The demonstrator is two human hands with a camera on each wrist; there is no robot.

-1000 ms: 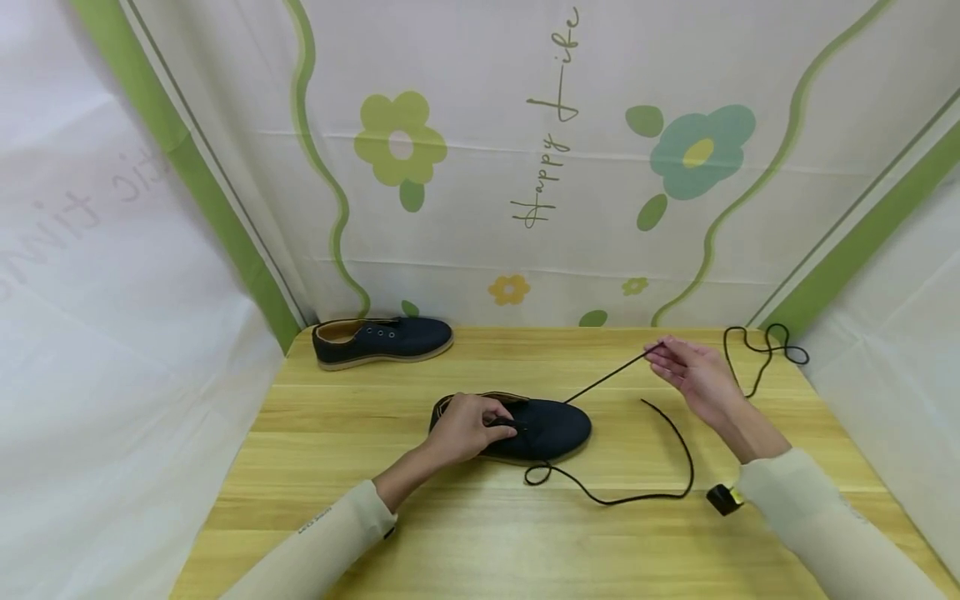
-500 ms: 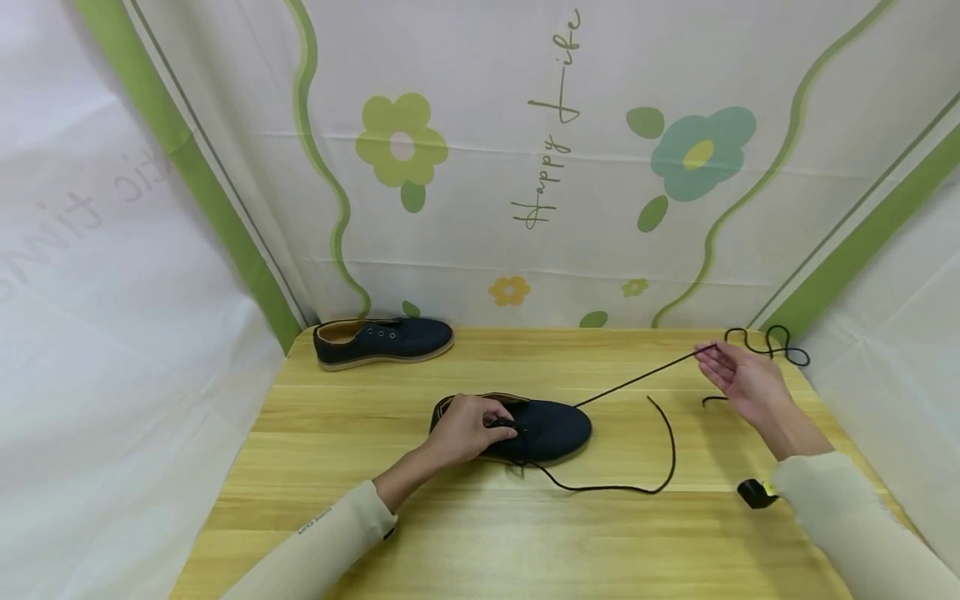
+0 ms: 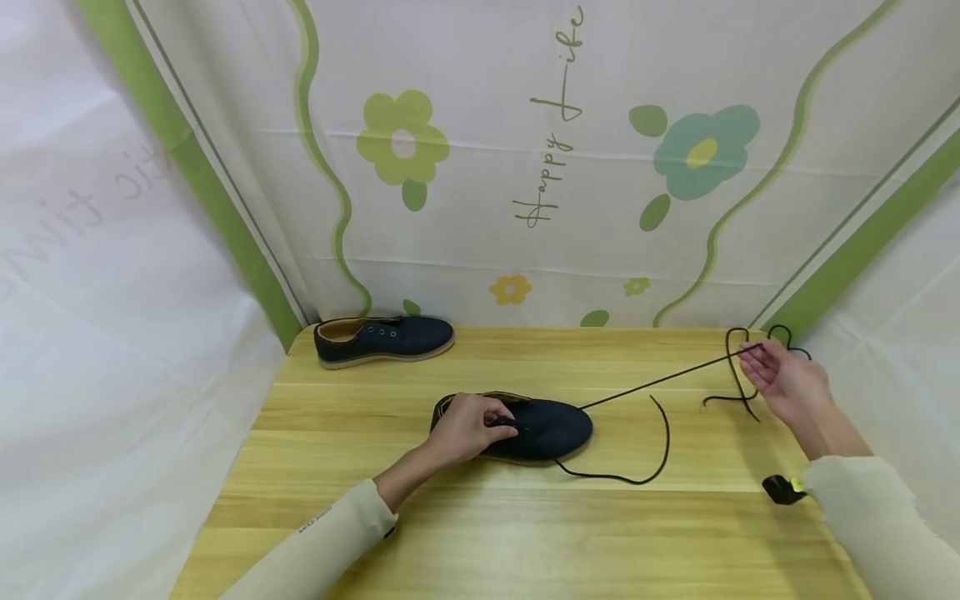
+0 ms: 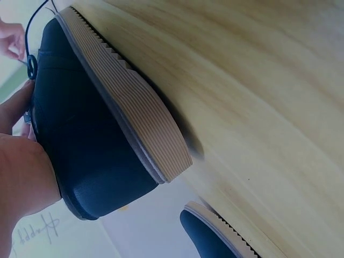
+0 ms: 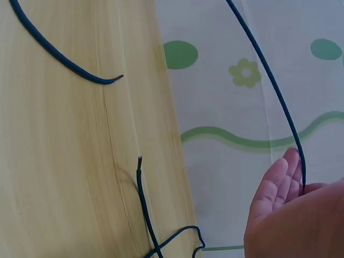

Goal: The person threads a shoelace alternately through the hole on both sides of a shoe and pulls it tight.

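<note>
A dark navy shoe (image 3: 558, 429) with a tan sole rests on the wooden table, toe to the right. My left hand (image 3: 459, 432) grips its upper near the lace holes, thumb and fingers pinching there; the left wrist view shows the shoe's heel and ribbed sole (image 4: 126, 102) beside the hand. From the shoe a black shoelace (image 3: 660, 380) runs taut up to my right hand (image 3: 791, 385), which pinches its end. The right wrist view has this lace (image 5: 268, 70) entering the fingers. The lace's other end (image 3: 667, 442) curves loosely on the table.
A matching navy shoe (image 3: 412, 340), its eyelets without lace, stands at the back left edge. Another black lace (image 3: 732, 367) lies tangled at the back right, partly behind my right hand. A printed white curtain (image 3: 465, 225) rises behind the table (image 3: 375, 533).
My right hand has moved right, drawing the lace out longer. The loose end's curve has shortened and its small loop beside the shoe is gone. My left hand stays put.
</note>
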